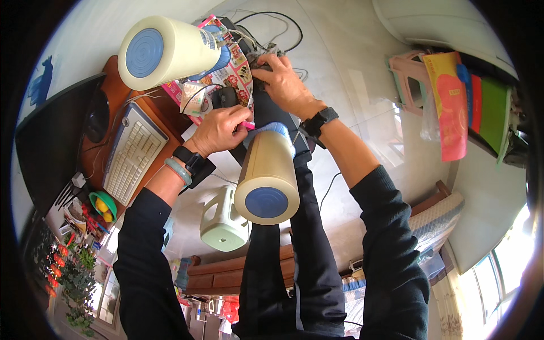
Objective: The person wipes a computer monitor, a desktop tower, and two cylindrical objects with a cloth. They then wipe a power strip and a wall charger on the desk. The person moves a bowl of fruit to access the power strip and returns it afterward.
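My left hand (222, 129) is curled, its fingertips pinching the pink edge of a printed flyer (233, 78). Grey cloth (274, 50) is bunched under the fingers of my right hand (282, 83), against a black box-like casing (268, 104). On the flyer lie a black computer mouse (225, 97) and a small paper packet (192, 98). A cream cylindrical device (178, 49) with a blue round end stands at the flyer's far left part. A second cream cylinder (265, 170) stands between my forearms, close to the casing's near end.
To the left, a keyboard (136, 153) lies on the wooden desk (117, 102) before a black monitor (51, 140). A green bowl (102, 208) holds yellow fruit. A pale green stool (225, 229) stands on the floor. Loose black cables (297, 27) trail beyond my right hand.
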`<state>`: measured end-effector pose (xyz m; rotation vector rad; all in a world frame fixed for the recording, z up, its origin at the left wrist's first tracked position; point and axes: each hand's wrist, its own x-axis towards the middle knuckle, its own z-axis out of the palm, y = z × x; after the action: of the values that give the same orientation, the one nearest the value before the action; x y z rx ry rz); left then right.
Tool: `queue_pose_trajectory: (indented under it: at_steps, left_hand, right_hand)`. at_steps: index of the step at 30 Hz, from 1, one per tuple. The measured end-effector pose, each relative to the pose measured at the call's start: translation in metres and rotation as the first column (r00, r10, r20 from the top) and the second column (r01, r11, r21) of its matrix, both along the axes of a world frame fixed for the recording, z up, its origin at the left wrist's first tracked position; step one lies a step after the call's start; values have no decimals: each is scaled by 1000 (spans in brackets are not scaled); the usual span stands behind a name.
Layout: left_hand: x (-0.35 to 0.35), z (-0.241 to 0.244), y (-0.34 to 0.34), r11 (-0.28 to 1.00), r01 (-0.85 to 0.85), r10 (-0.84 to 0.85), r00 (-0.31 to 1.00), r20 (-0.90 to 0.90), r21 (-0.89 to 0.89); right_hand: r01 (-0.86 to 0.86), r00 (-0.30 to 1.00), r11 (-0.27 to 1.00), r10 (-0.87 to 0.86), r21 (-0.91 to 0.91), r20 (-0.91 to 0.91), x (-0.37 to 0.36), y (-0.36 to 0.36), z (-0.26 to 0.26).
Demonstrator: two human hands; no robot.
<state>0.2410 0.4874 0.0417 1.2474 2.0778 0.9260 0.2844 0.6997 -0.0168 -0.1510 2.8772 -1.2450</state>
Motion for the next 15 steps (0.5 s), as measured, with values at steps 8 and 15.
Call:
queue_pose_trajectory:
  at_steps: [8, 15]
  left_hand:
    - [1, -5, 3, 1000, -24, 24, 999, 37, -14]
    - [2, -5, 6, 998, -56, 57, 997, 56, -18]
  right_hand:
    - [-236, 970, 971, 238, -31, 50, 60, 22, 9]
    - [-145, 942, 989, 142, -13, 303, 77, 42, 35]
